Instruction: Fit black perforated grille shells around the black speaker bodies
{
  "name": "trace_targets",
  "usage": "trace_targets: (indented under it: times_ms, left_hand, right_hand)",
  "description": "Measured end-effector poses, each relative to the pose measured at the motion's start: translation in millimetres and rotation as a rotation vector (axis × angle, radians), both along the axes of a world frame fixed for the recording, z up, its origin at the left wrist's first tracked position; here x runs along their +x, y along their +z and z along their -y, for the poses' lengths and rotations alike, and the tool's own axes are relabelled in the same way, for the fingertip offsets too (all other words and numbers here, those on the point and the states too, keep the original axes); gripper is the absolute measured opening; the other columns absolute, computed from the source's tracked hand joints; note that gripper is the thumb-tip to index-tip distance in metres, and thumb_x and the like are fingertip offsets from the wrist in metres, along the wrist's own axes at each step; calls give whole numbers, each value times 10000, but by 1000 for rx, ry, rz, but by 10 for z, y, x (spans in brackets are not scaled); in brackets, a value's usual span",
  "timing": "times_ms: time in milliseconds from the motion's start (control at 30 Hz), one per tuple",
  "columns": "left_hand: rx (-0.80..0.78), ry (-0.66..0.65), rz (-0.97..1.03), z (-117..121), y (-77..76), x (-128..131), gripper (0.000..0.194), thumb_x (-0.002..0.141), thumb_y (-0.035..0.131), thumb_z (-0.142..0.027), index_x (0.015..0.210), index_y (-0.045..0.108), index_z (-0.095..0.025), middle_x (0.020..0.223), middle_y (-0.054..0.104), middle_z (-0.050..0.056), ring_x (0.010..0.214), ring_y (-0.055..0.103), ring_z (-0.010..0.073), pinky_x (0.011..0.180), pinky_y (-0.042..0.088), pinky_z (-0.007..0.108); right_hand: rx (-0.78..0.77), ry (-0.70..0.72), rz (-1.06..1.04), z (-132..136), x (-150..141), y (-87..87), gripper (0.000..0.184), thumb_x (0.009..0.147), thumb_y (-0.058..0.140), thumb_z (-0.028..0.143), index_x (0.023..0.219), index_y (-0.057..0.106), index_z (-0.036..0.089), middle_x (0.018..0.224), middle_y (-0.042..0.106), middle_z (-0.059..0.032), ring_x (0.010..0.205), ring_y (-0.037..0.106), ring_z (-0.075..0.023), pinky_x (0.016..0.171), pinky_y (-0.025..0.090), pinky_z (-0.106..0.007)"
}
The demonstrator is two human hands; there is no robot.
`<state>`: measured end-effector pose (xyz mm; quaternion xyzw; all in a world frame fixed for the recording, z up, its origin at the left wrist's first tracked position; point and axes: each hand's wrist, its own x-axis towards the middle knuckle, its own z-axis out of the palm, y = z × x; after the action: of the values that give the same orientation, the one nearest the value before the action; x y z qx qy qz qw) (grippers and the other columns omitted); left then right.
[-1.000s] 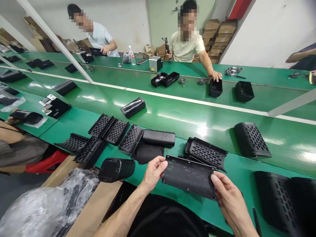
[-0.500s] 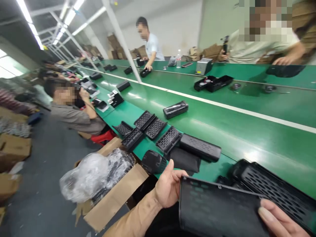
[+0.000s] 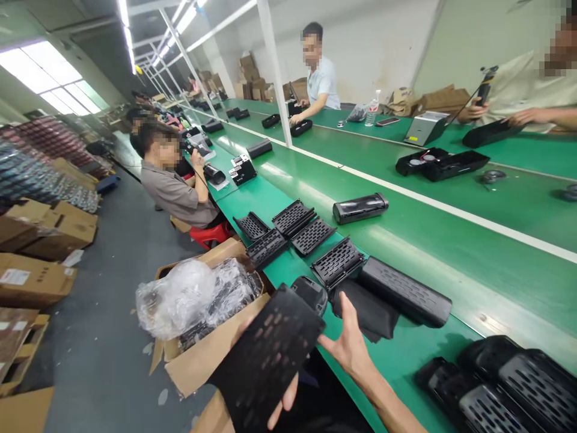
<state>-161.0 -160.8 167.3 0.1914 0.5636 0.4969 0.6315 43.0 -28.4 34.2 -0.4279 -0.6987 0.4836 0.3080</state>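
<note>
My left hand point(image 3: 285, 402) is closed round a black slotted plastic cover point(image 3: 269, 352) held tilted over the table's near edge. Most of that hand is hidden behind the cover, with fingertips showing below it. My right hand point(image 3: 350, 344) has its fingers spread at the cover's right edge; whether it touches the edge I cannot tell. Just beyond lie a black end piece point(image 3: 311, 293) and a sheet of black mesh cloth point(image 3: 372, 310). A long black speaker housing point(image 3: 406, 290) rests against the cloth.
Several slotted covers point(image 3: 314, 234) lie on the green table point(image 3: 279, 273). At right are black slotted housings point(image 3: 536, 385). An open carton point(image 3: 216, 343) with plastic-wrapped parts stands at left. One black housing point(image 3: 360, 208) is on the belt. Co-workers sit along both sides.
The cover has swung from lower right to the left and turned in my left hand. My right hand has let go of its right end and opened. The camera view has shifted right-to-left across the scene.
</note>
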Motion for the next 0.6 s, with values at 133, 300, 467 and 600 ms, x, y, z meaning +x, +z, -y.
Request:
trace_targets:
  times_ms: [133, 300, 467, 600]
  left_hand:
    - [307, -217, 700, 82, 113, -314, 815, 897, 468, -787, 1346, 645, -130, 863, 748, 142, 591, 739, 280, 470, 536, 317]
    - [476, -32, 776, 49, 244, -379, 780, 936, 526, -695, 1336, 651, -38, 1026, 756, 180, 780, 762, 271, 652, 584, 305]
    - [462, 45, 765, -303, 69, -202, 901, 952, 412, -765, 1342, 623, 18, 1063, 748, 236, 849, 740, 297, 699, 577, 347]
    - [322, -153, 966, -714, -166, 223, 995, 889, 488, -820, 1443, 549, 4, 1150, 751, 229, 931, 763, 314, 812, 583, 372]
  right_hand:
    - [82, 44, -18, -9, -497, -181, 1047, 767, 791, 438, 1634, 254, 201, 1632, 379, -193, 1504, 385, -391, 1228, 331, -567]
    - [4, 61, -76, -234, -263, 268, 987, 788, 808, 503, 1602, 330, 215, 1523, 543, -174, 1400, 528, -380, 1175, 411, -561]
    - [-307, -36, -294, -264, 778, 942, 894, 907, 583, 690, 1668, 265, 347, 1673, 410, -61, 1516, 380, -394, 1188, 390, -579]
    - [-516, -317, -288, 57, 1449, 1209, 865, 919, 435, 700, 1677, 265, 318, 1590, 526, -92, 1382, 541, -457, 1014, 567, -608]
